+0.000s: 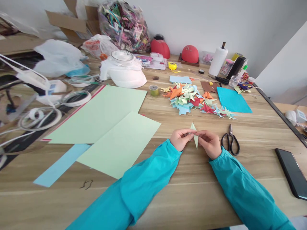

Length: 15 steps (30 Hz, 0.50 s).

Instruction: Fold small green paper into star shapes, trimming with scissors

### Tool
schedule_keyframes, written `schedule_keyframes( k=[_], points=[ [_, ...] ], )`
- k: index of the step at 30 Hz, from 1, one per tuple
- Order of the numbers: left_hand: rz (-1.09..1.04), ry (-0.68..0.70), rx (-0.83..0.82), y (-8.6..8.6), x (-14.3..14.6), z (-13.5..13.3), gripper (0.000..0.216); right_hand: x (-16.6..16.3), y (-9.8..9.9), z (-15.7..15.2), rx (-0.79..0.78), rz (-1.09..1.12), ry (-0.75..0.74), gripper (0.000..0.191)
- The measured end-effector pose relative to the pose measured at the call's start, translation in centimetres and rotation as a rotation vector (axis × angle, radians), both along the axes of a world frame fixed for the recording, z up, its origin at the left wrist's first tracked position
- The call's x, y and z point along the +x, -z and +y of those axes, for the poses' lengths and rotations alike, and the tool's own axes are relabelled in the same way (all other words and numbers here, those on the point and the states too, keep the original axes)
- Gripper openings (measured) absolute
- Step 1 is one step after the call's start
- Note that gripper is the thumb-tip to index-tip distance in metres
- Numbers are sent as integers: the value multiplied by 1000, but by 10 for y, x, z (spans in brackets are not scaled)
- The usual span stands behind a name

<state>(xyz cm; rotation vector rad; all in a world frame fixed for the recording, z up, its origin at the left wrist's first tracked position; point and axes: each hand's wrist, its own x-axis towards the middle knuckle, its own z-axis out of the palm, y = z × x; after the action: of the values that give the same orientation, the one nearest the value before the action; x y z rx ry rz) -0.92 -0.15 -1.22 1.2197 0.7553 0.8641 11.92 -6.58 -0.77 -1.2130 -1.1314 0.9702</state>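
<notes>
Between my two hands is a small pale green folded paper (196, 142), long and narrow with pointed ends. My left hand (180, 138) pinches it from the left, my right hand (209, 143) from the right, with the fingertips nearly meeting at its middle. Part of the paper is hidden behind the fingers. Just beyond lies a heap of folded paper cranes (189, 97) in green, orange, blue and red. Black-handled scissors (230, 140) rest beside my right hand, blades pointing away.
Large pale green sheets (120, 143) and a blue paper strip (62, 164) lie at left. A turquoise sheet (234, 100), a green thread spool (153, 90) and blue paper squares (180, 79) are farther back. A phone (292, 174) lies at right; coiled white cables (39, 118) sit far left.
</notes>
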Motion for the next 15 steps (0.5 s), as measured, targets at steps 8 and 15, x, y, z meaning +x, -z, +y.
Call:
schedule_keyframes(
  k=[8, 15],
  points=[
    [-66, 19, -27, -6, -2, -2, 22, 0, -5, 1, -24, 50, 51, 12],
    [-30, 58, 18, -4, -2, -2, 41, 2, -6, 3, -53, 86, 112, 16]
  ],
)
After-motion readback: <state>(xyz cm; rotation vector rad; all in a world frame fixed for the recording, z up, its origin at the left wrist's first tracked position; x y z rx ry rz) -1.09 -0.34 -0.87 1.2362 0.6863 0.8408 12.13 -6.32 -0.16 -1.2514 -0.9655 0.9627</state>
